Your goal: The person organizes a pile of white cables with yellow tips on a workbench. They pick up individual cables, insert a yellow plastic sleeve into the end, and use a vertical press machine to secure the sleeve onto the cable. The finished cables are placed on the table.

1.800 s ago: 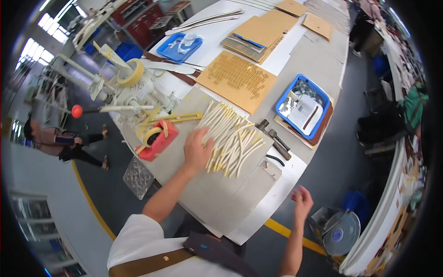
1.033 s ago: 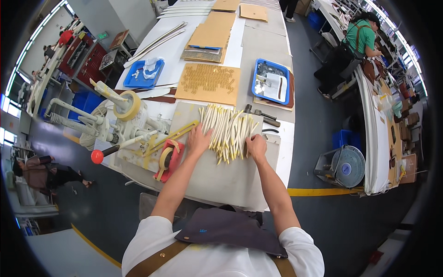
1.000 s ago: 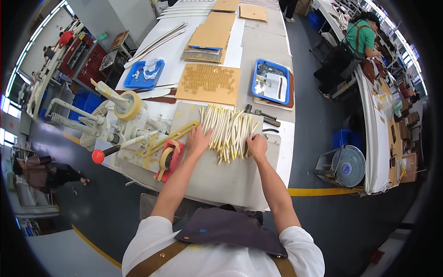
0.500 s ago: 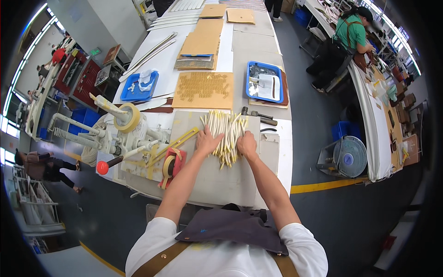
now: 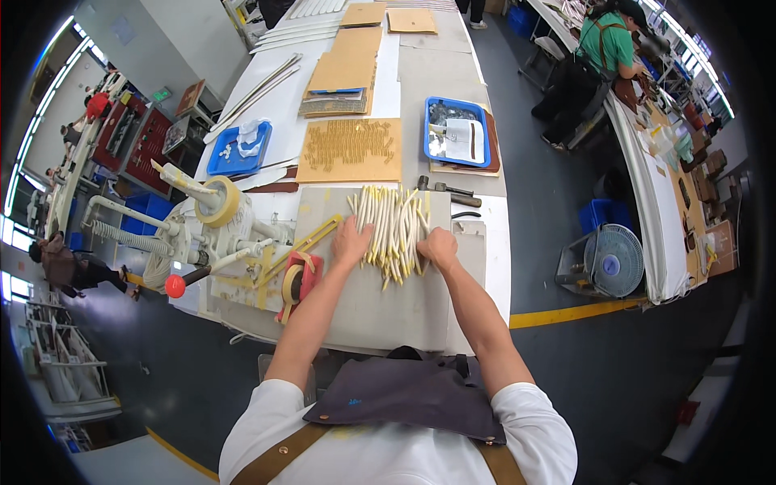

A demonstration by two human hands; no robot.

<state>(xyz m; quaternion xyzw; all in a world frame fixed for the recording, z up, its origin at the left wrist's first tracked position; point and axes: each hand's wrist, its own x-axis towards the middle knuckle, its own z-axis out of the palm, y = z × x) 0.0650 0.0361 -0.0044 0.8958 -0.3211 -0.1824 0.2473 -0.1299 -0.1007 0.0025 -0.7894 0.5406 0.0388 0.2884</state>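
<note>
A loose bundle of white, slender cord-like strips with yellowish ends (image 5: 391,230) lies on the grey board (image 5: 404,315) in front of me. My left hand (image 5: 351,241) rests at the bundle's left side, thumb apart from the fingers. At the right edge, my right hand (image 5: 439,246) curls its fingers round the outer strips; its fingertips are partly hidden. A red tape dispenser with a tan roll (image 5: 296,284) stands left of my left forearm. Behind it a yellow bar (image 5: 301,249) lies slanted.
A white machine with a tape roll (image 5: 218,202) and a red-knobbed lever (image 5: 175,286) stands at left. Beyond the bundle are a hammer (image 5: 449,189), a brown board of small pieces (image 5: 349,151) and two blue trays (image 5: 457,133) (image 5: 239,149). A person in green (image 5: 606,48) works at right.
My left hand has slid left off the top of the strips to their side. The right hand stays at the right edge. The strips look slightly more spread. The view has shifted a little.
</note>
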